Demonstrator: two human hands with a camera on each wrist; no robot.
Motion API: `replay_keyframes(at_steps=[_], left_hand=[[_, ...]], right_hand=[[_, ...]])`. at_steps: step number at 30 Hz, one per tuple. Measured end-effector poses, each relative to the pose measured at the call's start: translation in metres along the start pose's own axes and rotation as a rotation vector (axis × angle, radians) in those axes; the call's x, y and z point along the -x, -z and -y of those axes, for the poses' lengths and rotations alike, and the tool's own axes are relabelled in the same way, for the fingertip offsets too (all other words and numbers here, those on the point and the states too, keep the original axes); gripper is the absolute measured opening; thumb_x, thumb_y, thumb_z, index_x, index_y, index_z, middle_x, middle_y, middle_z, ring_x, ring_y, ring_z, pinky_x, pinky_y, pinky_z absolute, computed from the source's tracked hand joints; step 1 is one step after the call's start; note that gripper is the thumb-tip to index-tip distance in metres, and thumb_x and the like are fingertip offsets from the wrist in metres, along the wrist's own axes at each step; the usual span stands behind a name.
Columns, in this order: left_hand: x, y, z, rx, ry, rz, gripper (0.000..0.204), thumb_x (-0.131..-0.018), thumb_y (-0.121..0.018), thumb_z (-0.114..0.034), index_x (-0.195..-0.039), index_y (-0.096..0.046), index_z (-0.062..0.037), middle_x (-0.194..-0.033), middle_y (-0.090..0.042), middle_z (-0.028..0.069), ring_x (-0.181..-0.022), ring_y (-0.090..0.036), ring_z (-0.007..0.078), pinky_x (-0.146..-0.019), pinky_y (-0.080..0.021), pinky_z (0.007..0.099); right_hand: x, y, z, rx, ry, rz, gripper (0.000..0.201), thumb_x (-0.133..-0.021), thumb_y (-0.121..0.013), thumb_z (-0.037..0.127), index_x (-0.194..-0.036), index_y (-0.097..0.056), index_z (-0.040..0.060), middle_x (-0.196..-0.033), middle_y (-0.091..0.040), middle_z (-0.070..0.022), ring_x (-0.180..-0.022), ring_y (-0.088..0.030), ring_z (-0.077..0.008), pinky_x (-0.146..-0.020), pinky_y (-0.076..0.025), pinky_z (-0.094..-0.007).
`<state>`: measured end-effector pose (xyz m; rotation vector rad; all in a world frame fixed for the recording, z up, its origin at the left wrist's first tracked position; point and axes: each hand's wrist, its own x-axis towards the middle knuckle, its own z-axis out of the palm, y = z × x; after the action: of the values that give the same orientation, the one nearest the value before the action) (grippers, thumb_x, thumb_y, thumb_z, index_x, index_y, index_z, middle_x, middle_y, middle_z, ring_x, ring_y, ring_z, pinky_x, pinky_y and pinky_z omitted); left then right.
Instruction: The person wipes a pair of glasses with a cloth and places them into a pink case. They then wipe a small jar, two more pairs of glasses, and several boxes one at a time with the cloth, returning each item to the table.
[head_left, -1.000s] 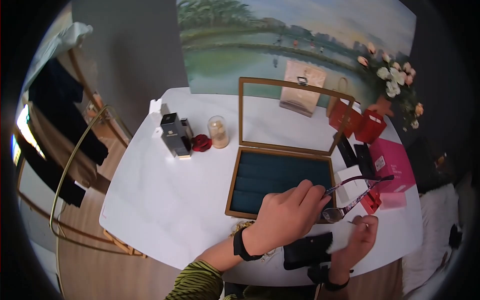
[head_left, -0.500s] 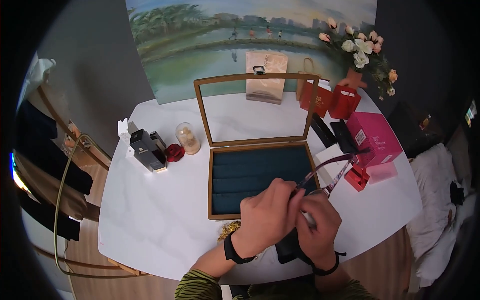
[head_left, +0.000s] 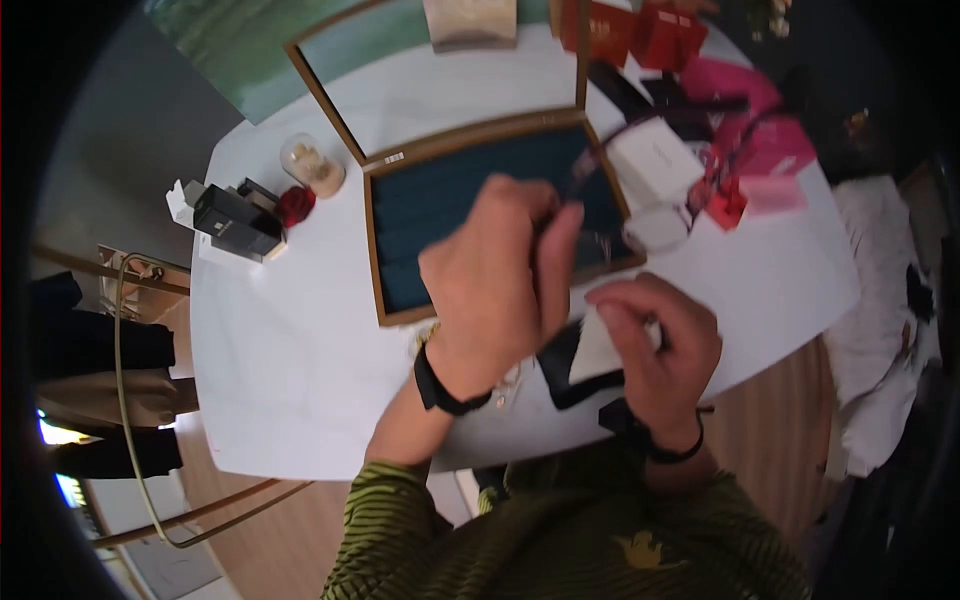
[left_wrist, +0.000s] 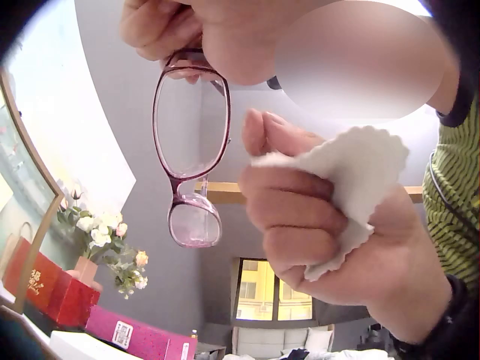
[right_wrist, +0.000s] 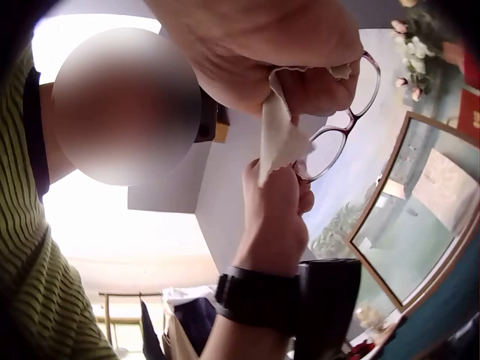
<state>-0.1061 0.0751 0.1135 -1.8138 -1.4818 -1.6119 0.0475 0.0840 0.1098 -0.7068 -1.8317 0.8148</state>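
Observation:
My left hand [head_left: 495,270] pinches a pair of eyeglasses [left_wrist: 156,124] with dark purple frames at one end of the front, over the right side of the open display box. The arms of the glasses are unfolded and point away from me. In my right hand [head_left: 665,345], a white cloth [left_wrist: 367,169] with a scalloped edge is gripped between curled fingers and thumb. That hand is nearer my body, with a gap between the cloth and the lenses in the left wrist view. A black case [head_left: 562,365] lies below the hands, partly covered.
The wooden display box [head_left: 377,270] has a dark teal lining and a raised glass lid. Left of it stand a black carton [head_left: 238,222], a red flower [head_left: 296,205] and a glass dome [head_left: 312,165]. Right are a white box [head_left: 655,160], a red box [head_left: 724,205] and a pink box [head_left: 780,145].
My right hand has drawn back from the lens towards my body with the cloth. The left hand keeps hold of the eyeglasses. The head view has tilted down.

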Motion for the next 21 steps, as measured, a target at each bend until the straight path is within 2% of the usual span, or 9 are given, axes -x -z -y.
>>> replay_keyframes(at_steps=[2, 6, 7, 9, 12, 13, 15, 18, 21], left_hand=[[0.003, -0.004, 0.001, 0.021, 0.027, -0.047, 0.015, -0.078, -0.067, 0.000, -0.088, -0.055, -0.0022, -0.070, -0.055, 0.0089, -0.049, -0.053, 0.0231, -0.045, -0.040, 0.0275], [0.014, 0.000, -0.003, 0.061, 0.078, -0.100, 0.011, -0.085, -0.059, 0.001, -0.093, -0.051, 0.0004, -0.069, -0.055, 0.0096, -0.052, -0.050, 0.0156, -0.048, -0.039, 0.0239], [0.014, -0.001, -0.008, 0.043, 0.040, -0.076, 0.009, -0.096, -0.044, -0.008, -0.095, -0.045, 0.0011, -0.071, -0.050, 0.0038, -0.053, -0.037, 0.0057, -0.047, -0.030, 0.0207], [0.025, 0.002, -0.019, 0.069, 0.112, -0.074, 0.011, -0.097, -0.044, -0.009, -0.094, -0.044, 0.0007, -0.071, -0.050, 0.0047, -0.052, -0.036, 0.0059, -0.046, -0.029, 0.0204], [0.047, 0.002, -0.033, 0.051, 0.162, -0.068, 0.012, -0.097, -0.045, -0.011, -0.094, -0.044, 0.0007, -0.069, -0.051, 0.0052, -0.050, -0.037, 0.0054, -0.045, -0.029, 0.0199], [0.055, 0.000, -0.037, 0.068, 0.175, -0.078, 0.012, -0.097, -0.045, -0.011, -0.094, -0.044, 0.0007, -0.068, -0.051, 0.0053, -0.050, -0.037, 0.0051, -0.045, -0.028, 0.0198], [0.074, -0.008, -0.047, 0.017, 0.352, -0.131, 0.012, -0.097, -0.045, -0.011, -0.092, -0.044, -0.0001, -0.069, -0.051, 0.0051, -0.050, -0.038, 0.0056, -0.045, -0.029, 0.0206], [0.098, -0.016, -0.050, 0.073, 0.566, -0.175, 0.008, -0.093, -0.051, -0.005, -0.095, -0.048, 0.0018, -0.074, -0.057, 0.0053, -0.057, -0.047, 0.0059, -0.053, -0.037, 0.0197], [0.106, -0.023, -0.048, 0.063, 0.572, -0.214, 0.006, -0.093, -0.050, -0.003, -0.095, -0.047, 0.0014, -0.071, -0.053, 0.0041, -0.056, -0.045, 0.0056, -0.052, -0.036, 0.0194]], right_hand=[[0.011, 0.000, -0.007, -0.190, -0.135, -0.047, 0.007, -0.086, -0.059, 0.002, -0.089, -0.064, -0.0008, -0.077, -0.065, -0.0063, -0.065, -0.057, -0.0065, -0.057, -0.043, -0.0217], [0.037, -0.011, -0.018, -0.501, -0.426, -0.158, 0.009, -0.089, -0.056, 0.005, -0.096, -0.055, 0.0003, -0.087, -0.059, -0.0029, -0.077, -0.053, -0.0058, -0.072, -0.042, -0.0201], [0.044, -0.014, -0.018, -0.563, -0.510, -0.145, 0.010, -0.089, -0.056, 0.005, -0.098, -0.054, 0.0010, -0.087, -0.056, -0.0020, -0.080, -0.051, -0.0057, -0.074, -0.041, -0.0201], [0.055, -0.018, -0.024, -0.834, -0.647, -0.098, 0.015, -0.086, -0.056, 0.004, -0.101, -0.052, 0.0021, -0.094, -0.051, -0.0020, -0.086, -0.046, -0.0065, -0.076, -0.037, -0.0198], [0.058, -0.026, -0.026, -1.151, -0.874, -0.201, 0.031, -0.081, -0.051, 0.003, -0.112, -0.050, -0.0012, -0.101, -0.051, -0.0052, -0.090, -0.051, -0.0105, -0.081, -0.041, -0.0246], [0.057, -0.026, -0.027, -1.160, -0.899, -0.198, 0.031, -0.081, -0.051, 0.003, -0.112, -0.050, -0.0012, -0.101, -0.051, -0.0052, -0.090, -0.051, -0.0105, -0.081, -0.041, -0.0246], [0.059, -0.028, -0.036, -1.359, -0.892, -0.286, 0.037, -0.079, -0.045, 0.000, -0.116, -0.048, -0.0026, -0.104, -0.053, -0.0063, -0.094, -0.054, -0.0132, -0.086, -0.043, -0.0266], [0.065, -0.024, -0.043, -1.443, -0.849, -0.262, 0.043, -0.077, -0.043, 0.003, -0.120, -0.045, -0.0023, -0.109, -0.052, -0.0087, -0.102, -0.053, -0.0176, -0.091, -0.042, -0.0314], [0.067, -0.019, -0.042, -1.465, -0.840, -0.248, 0.046, -0.081, -0.043, 0.014, -0.124, -0.043, -0.0012, -0.116, -0.051, -0.0106, -0.109, -0.050, -0.0213, -0.094, -0.040, -0.0379]])
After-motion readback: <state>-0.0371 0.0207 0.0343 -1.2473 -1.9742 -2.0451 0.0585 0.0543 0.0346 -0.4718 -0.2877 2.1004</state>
